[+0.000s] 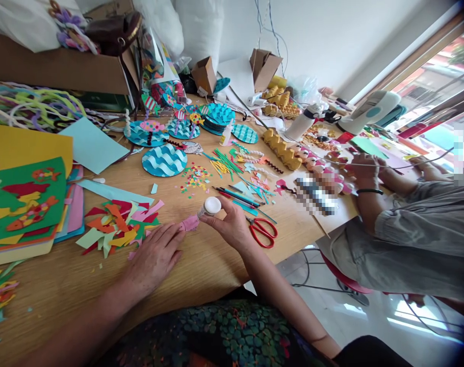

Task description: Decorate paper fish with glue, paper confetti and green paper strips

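My right hand (232, 224) is closed around a short white glue stick (210, 207), tilted with its round white end up. Its lower end meets or hovers just over a small pink paper piece (189, 223) on the table; I cannot tell which. My left hand (155, 257) lies flat, fingers stretched out, with the fingertips on the near left edge of that pink paper. Beside the left hand is a heap of coloured paper scraps (121, 224). Red-handled scissors (263, 232) and several dark pencils (239, 196) lie just right of my right hand.
Blue wavy paper discs (164, 161) with paper fish stand behind. Coloured sheets (21, 199) are stacked at left. Paper dots (197, 178), a small glue bottle (226, 134) and a white flask (303, 122) are farther back. A co-worker's hands (364, 171) rest at the right.
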The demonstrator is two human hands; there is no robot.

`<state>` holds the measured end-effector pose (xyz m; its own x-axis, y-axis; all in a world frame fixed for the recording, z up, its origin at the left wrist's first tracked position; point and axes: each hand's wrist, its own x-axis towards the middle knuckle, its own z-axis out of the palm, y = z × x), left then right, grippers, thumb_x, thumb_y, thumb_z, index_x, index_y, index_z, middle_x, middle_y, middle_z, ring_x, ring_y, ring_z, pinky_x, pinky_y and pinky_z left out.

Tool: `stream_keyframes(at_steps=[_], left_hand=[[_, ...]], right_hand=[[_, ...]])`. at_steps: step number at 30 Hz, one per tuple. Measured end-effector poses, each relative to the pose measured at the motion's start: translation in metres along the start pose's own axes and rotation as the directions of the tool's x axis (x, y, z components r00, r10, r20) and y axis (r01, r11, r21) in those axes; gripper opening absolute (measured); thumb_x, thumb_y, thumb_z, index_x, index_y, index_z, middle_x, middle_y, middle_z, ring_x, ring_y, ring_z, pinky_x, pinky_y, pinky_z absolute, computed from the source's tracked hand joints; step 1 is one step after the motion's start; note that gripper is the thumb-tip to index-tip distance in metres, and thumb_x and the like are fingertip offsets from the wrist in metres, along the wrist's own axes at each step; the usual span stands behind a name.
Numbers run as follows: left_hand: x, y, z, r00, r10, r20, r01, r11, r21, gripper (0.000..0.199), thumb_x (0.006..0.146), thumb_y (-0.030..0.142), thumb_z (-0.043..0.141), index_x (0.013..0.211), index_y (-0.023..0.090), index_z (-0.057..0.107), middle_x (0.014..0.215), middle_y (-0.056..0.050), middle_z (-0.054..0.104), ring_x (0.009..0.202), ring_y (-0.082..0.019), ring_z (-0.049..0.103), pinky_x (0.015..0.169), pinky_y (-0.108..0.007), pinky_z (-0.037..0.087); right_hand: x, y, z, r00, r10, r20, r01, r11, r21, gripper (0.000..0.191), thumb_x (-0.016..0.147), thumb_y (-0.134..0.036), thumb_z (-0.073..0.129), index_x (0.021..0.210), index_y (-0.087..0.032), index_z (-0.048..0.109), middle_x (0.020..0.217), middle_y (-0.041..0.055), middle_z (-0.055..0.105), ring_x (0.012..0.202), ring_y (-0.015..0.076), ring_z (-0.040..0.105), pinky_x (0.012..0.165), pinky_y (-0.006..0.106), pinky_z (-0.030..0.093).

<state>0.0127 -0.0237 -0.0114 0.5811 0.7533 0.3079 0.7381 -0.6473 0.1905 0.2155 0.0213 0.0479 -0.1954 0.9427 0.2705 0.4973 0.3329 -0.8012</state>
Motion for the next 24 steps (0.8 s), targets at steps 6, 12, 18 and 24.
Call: stream_keyframes(at_steps=[6, 12, 18, 24], left_hand=[[-0.0003, -0.0012, 0.0019, 1.000, 0.017, -0.014, -0.017, 1.000, 0.018, 0.033, 0.084, 0.020, 0.045, 0.114, 0.010, 0.053, 0.118, -0.015, 0.054, 0.110, -0.029, 0.047, 0.092, -0.046, 0.042], [-0.0009, -0.0010, 0.0018, 0.999, 0.028, -0.021, -0.028, 0.999, 0.036, 0.033, 0.085, 0.022, 0.044, 0.114, 0.011, 0.053, 0.117, -0.015, 0.054, 0.109, -0.029, 0.046, 0.091, -0.047, 0.043], [-0.0018, -0.0016, 0.0038, 0.999, 0.029, -0.020, -0.028, 0.999, 0.041, 0.033, 0.085, 0.023, 0.043, 0.114, 0.010, 0.053, 0.118, -0.015, 0.054, 0.110, -0.029, 0.046, 0.091, -0.047, 0.043], [-0.0007, -0.0018, 0.0026, 1.000, 0.027, -0.005, -0.027, 0.999, 0.030, 0.034, 0.085, 0.022, 0.042, 0.116, 0.010, 0.051, 0.118, -0.015, 0.053, 0.110, -0.029, 0.046, 0.091, -0.048, 0.043]], right_hand=[[-0.0015, 0.0012, -0.0002, 0.999, -0.015, 0.034, 0.015, 1.000, -0.001, 0.021, 0.071, -0.036, 0.065, 0.075, -0.017, 0.056, 0.070, -0.0013, 0.057, 0.065, 0.0128, 0.051, 0.060, 0.022, 0.037], [-0.0008, 0.0016, -0.0017, 1.000, -0.013, 0.013, 0.013, 1.000, 0.016, 0.020, 0.070, -0.035, 0.066, 0.075, -0.017, 0.056, 0.070, -0.0014, 0.057, 0.066, 0.0130, 0.051, 0.061, 0.022, 0.037], [-0.0015, -0.0014, 0.0005, 0.999, -0.023, 0.047, 0.022, 0.999, 0.032, 0.020, 0.072, -0.035, 0.065, 0.074, -0.018, 0.056, 0.069, -0.0014, 0.056, 0.066, 0.0128, 0.051, 0.061, 0.022, 0.037], [-0.0032, -0.0015, 0.0023, 0.995, -0.011, 0.096, 0.006, 0.999, 0.048, 0.021, 0.074, -0.039, 0.062, 0.076, -0.018, 0.057, 0.071, -0.0011, 0.058, 0.067, 0.0131, 0.054, 0.062, 0.022, 0.038]])
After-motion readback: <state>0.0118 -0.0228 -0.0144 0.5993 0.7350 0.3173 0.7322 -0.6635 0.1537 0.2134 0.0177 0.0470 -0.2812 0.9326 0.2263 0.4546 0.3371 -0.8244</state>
